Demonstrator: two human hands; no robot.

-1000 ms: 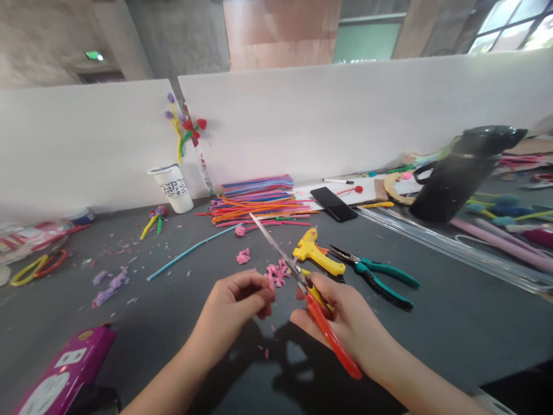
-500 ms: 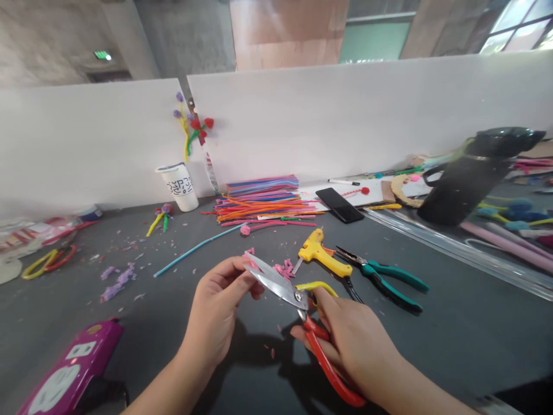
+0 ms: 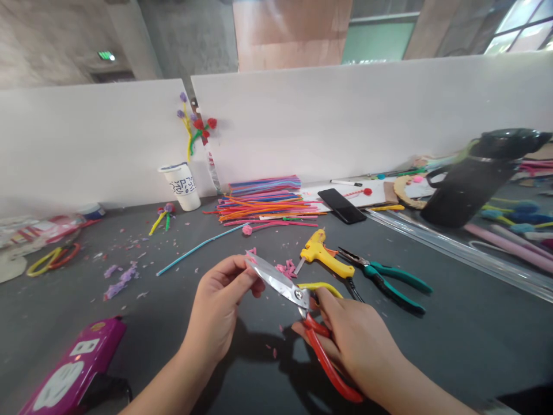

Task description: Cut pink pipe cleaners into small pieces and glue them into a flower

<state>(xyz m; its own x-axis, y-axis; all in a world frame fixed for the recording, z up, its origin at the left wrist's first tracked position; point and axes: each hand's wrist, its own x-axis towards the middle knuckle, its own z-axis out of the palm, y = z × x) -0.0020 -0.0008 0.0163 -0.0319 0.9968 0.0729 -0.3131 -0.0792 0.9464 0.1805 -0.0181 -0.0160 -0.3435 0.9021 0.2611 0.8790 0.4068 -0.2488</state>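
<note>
My right hand (image 3: 349,328) is closed round the red and yellow handles of a pair of scissors (image 3: 276,281), whose blades point up and left. Between thumb and fingers, my left hand (image 3: 222,305) pinches a short piece of pink pipe cleaner (image 3: 252,256); most of it is hidden by the fingers and the blade tips. The blades lie nearly together at this piece. Just behind the blades, several cut pink pieces (image 3: 286,268) lie in a small heap on the dark table (image 3: 173,323).
A yellow glue gun (image 3: 324,253) and green-handled pliers (image 3: 389,279) lie right of the scissors. Behind are bundled pipe cleaners (image 3: 263,202), a phone (image 3: 341,206) and a paper cup (image 3: 181,187). A black jug (image 3: 470,178) stands right, a purple power strip (image 3: 75,369) front left.
The scissor blades have closed together at the pink piece. Both hands stay almost in place, and the whole view has shifted very slightly.
</note>
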